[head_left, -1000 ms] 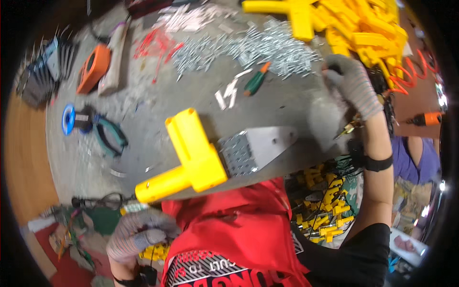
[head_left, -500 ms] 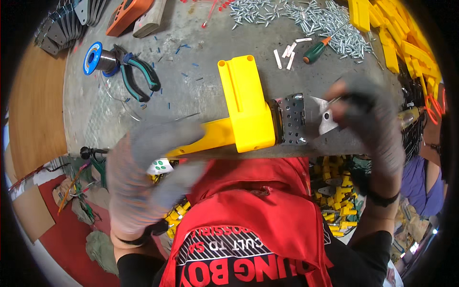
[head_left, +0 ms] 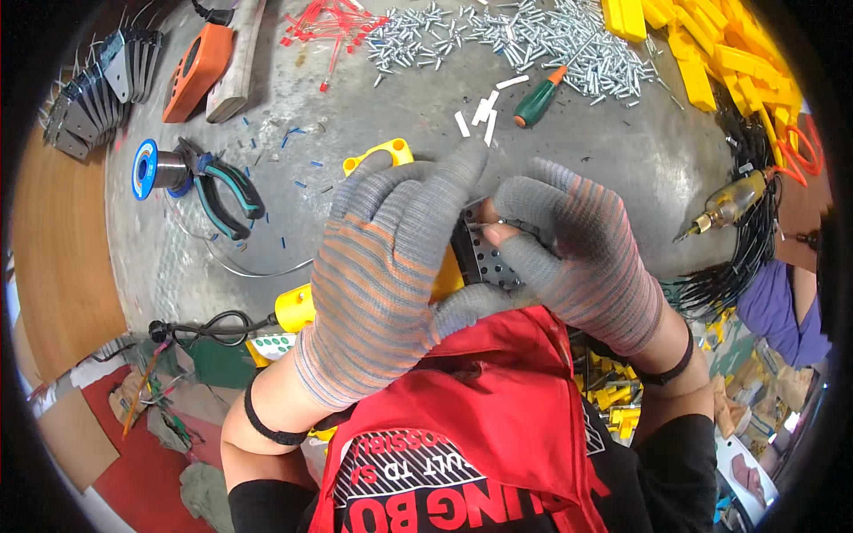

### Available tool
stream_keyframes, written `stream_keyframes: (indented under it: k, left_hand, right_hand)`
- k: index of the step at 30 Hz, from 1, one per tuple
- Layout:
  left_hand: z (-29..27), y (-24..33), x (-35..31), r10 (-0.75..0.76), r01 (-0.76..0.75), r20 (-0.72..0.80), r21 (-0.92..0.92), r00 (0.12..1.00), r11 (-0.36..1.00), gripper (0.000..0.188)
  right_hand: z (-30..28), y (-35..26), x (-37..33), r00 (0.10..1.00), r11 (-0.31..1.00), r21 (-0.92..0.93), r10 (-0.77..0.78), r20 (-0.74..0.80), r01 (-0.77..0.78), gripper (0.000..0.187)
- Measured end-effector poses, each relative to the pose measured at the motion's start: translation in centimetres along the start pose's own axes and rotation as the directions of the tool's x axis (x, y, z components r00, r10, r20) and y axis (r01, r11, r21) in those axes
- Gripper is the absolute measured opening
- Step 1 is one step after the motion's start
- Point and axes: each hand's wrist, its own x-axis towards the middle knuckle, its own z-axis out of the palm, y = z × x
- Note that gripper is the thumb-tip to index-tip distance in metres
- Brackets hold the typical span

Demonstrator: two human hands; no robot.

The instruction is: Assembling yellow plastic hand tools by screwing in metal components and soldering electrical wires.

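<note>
A worker's gloved left hand [head_left: 382, 235] clasps a yellow tool [head_left: 447, 277] at the near edge of a grey bench [head_left: 640, 151], seen from the head camera, fingers over its body and thumb by the perforated plate [head_left: 493, 265]. The right hand [head_left: 586, 249] brings its bare fingertips together at that plate; whether they pinch anything is too small to tell. The tool looks like hard, smooth plastic, stiff and probably light enough for one hand, though bare skin might slip on it. The blocky body or the round handle [head_left: 295, 307] offers the surest hold; the metal plate's edges look sharp, and the black cord [head_left: 213, 330] at the handle's end likely tolerates little pulling.
</note>
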Motion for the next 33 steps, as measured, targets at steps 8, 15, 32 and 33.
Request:
stream_keyframes:
  k: [8, 15, 32, 33]
  left_hand:
    - [0.4, 0.3, 0.4, -0.083, 0.086, 0.045, -0.052, 0.996, 0.995, 0.113]
    - [0.1, -0.2, 1.1, 0.008, -0.001, 0.135, -0.049, 0.991, 0.999, 0.107]
    - [-0.4, 1.3, 0.1, 0.029, -0.024, 0.125, -0.044, 0.992, 0.999, 0.089]
    - [-0.5, 1.3, 0.1, 0.018, -0.010, 0.130, -0.063, 0.991, 0.998, 0.089]
  right_hand:
    - [0.9, 1.1, -0.8, 0.937, 0.781, -0.517, -0.292, 0.192, 0.349, 0.022]
    - [-0.2, 0.2, -0.2, 0.957, 0.938, -0.189, -0.284, 0.054, 0.289, 0.019]
    - [1.6, -0.9, -2.6, 0.985, 0.956, -0.259, -0.109, 0.136, 0.142, 0.017]
    - [2.2, -0.8, -2.6, 0.977, 0.916, -0.346, -0.167, 0.136, 0.205, 0.017]
